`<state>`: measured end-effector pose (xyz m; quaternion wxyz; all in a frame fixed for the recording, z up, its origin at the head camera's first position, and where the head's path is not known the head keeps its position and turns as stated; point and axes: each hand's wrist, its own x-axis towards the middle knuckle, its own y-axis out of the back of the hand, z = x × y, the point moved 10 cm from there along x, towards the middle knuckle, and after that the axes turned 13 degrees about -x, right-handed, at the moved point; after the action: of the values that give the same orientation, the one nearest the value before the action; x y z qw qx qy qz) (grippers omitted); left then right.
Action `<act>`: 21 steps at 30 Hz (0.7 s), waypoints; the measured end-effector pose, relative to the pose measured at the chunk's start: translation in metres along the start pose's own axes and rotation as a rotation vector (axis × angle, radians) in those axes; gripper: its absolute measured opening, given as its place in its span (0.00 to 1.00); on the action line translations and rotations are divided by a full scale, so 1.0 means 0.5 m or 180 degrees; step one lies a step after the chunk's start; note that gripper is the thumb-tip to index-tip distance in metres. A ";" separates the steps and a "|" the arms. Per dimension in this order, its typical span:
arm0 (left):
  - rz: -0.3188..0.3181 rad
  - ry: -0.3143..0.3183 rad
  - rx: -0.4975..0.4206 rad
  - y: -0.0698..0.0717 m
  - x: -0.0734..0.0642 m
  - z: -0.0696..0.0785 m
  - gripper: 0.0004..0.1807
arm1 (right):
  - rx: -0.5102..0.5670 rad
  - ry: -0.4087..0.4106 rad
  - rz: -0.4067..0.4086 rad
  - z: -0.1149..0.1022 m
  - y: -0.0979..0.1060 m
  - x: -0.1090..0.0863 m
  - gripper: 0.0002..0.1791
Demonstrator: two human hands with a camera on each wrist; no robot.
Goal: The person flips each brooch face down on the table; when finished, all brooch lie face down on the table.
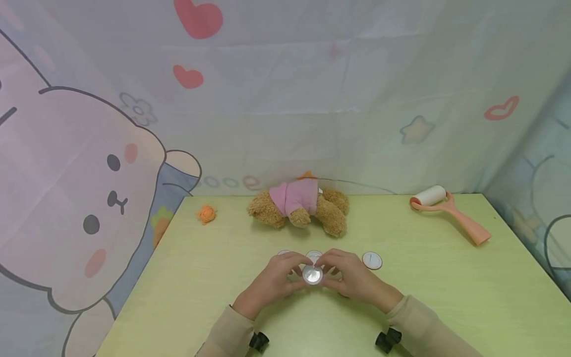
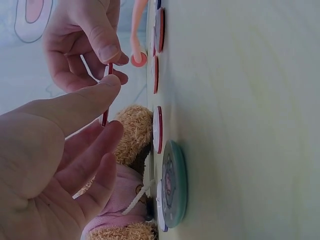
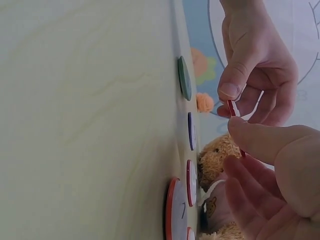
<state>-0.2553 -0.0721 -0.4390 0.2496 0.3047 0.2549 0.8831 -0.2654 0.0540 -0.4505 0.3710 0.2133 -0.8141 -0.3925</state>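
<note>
A round pin badge [image 1: 313, 274] is held up off the table between both hands, its pale, shiny face toward the head camera. From the side, in the left wrist view, the badge [image 2: 105, 118] is a thin disc with a red rim. My left hand [image 1: 277, 278] pinches its left edge between thumb and fingers. On the opposite edge, my right hand [image 1: 354, 277] pinches it the same way. Just beyond the hands another white badge [image 1: 314, 255] lies on the table, partly hidden by the held one. In the left wrist view a thicker teal-edged badge [image 2: 174, 185] rests nearby.
Right of the hands lies a white badge with a pin [image 1: 372, 260]. A teddy bear in a pink top [image 1: 299, 203] lies along the back. An orange yarn-like ball [image 1: 206, 214] sits back left, an orange-handled lint roller [image 1: 459, 213] back right. A printed curtain [image 1: 285, 119] hangs behind.
</note>
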 end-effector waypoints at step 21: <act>-0.0241 0.0331 0.0288 -0.022 0.004 -0.027 0.23 | -0.0465 0.0072 -0.0121 -0.005 -0.009 0.001 0.15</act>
<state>-0.2624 -0.0667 -0.4543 0.2553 0.2595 0.3185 0.8752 -0.2637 0.0498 -0.4531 0.3873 0.2055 -0.7749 -0.4553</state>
